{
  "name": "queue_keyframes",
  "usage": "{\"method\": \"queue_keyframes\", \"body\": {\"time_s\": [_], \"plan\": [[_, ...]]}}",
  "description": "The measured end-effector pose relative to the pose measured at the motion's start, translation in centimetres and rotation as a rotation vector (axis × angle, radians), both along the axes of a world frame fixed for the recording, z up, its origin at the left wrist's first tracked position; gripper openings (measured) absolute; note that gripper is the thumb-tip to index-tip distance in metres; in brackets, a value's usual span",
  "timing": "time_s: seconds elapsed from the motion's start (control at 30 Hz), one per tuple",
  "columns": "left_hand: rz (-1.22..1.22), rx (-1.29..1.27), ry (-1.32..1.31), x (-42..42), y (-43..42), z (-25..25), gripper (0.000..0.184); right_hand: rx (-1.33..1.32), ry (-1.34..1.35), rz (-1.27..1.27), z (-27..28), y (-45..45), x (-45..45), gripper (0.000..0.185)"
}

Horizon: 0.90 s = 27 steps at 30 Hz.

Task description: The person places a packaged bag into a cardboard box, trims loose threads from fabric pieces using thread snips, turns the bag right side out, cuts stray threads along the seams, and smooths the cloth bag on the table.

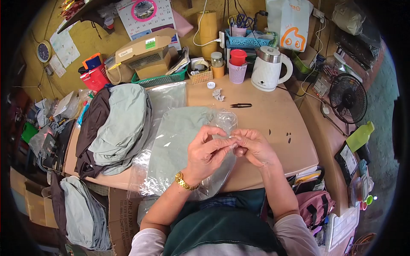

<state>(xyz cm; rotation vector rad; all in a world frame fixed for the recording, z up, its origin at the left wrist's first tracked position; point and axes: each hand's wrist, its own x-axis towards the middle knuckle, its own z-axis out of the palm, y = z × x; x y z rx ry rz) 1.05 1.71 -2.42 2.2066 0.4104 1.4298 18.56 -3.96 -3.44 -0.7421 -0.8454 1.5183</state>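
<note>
My left hand (208,147), with a gold watch (186,181) at the wrist, is closed, thumb and fingertips pinched together. Meeting it fingertip to fingertip, my right hand (255,148) is closed in a pinch too. Between them is a small bit of clear plastic, seemingly the gathered end of a clear plastic bag (225,119); the fingers cover most of it. Pale green folded fabric (177,136) lies inside the bag, flat on the table below my hands. To the left, a pile of pale green and dark brown fabric pieces (121,123) sits partly on more clear plastic (168,94).
Black thread snips (241,105), crumpled paper (218,94) and small dark bits (289,137) lie on the table (273,111). At the back stand a white kettle (265,70), cups (237,70) and a cardboard box (145,53). A black fan (348,99) is at the right.
</note>
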Motion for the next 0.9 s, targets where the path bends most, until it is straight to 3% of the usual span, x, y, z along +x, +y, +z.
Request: {"method": "queue_keyframes", "body": {"time_s": [0.03, 0.1, 0.17, 0.23, 0.3, 0.33, 0.4, 0.43, 0.47, 0.5, 0.53, 0.6, 0.67, 0.73, 0.83, 0.9], "plan": [[0.003, -0.017, -0.038, 0.1, -0.1, -0.2, 0.021, -0.001, 0.001, -0.002, -0.1, 0.1, 0.2, 0.02], [0.006, -0.035, -0.075, 0.0, -0.1, -0.2, 0.019, 0.129, -0.288, -0.184, -0.5, 0.3, 0.7, 0.015], [0.148, 0.121, 0.005, -0.4, 0.0, 0.4, 0.011, 0.16, -0.405, -0.299, 0.0, 0.2, 0.8, 0.013], [0.193, 0.196, 0.015, -0.9, -0.1, 0.9, 0.016, 0.191, -0.52, -0.41, 0.3, 0.3, 0.8, 0.012], [0.236, 0.274, 0.022, -0.7, -0.4, 1.7, 0.021, 0.387, -0.68, -0.573, 0.6, 0.5, 0.7, 0.012], [0.227, 0.178, -0.033, 0.0, -0.7, 2.3, 0.028, 0.391, -0.683, -0.571, 1.2, 0.5, 0.7, 0.012], [0.216, 0.074, -0.083, 0.6, -0.4, 3.3, 0.036, 0.326, -0.423, -0.493, 2.3, 0.0, -0.2, 0.012], [0.138, -0.106, 0.322, 0.9, 0.7, 4.1, 0.042, 0.318, -0.424, -0.488, 2.2, 0.5, -0.4, 0.012], [0.053, -0.287, 0.722, 1.4, 2.0, 4.9, 0.049, 0.371, -0.329, -0.643, 1.9, 1.5, -0.4, 0.013], [0.001, -0.191, 0.511, 2.2, 3.9, 5.1, 0.047, 0.425, -0.229, -0.799, 1.2, 2.3, -0.4, 0.018], [-0.051, -0.092, 0.3, 3.3, 6.1, 5.6, 0.046, 0.423, -0.23, -0.795, -0.9, 3.0, 0.2, 0.018], [-0.26, -0.196, 0.032, 4.4, 7.5, 11.6, 0.04, 0.053, -0.023, -0.708, -7.1, 4.3, 1.7, 0.036], [-0.498, -0.339, -0.169, 4.0, 6.6, 18.2, 0.039, -0.218, 0.186, -0.247, -11.5, 3.0, -0.9, 0.06], [-0.623, -0.365, -0.349, 2.0, 5.9, 21.2, 0.039, -0.129, 0.453, -0.007, -11.4, 1.7, -4.9, 0.08], [-0.639, -0.364, -0.565, -1.7, 6.5, 22.0, 0.039, 0.004, 0.62, 0.132, -11.1, 1.3, -3.2, 0.092], [-0.467, -0.409, -0.668, -5.3, 7.4, 19.2, 0.039, -0.112, 0.24, -0.297, -7.1, -0.9, 0.7, 0.084]]}}
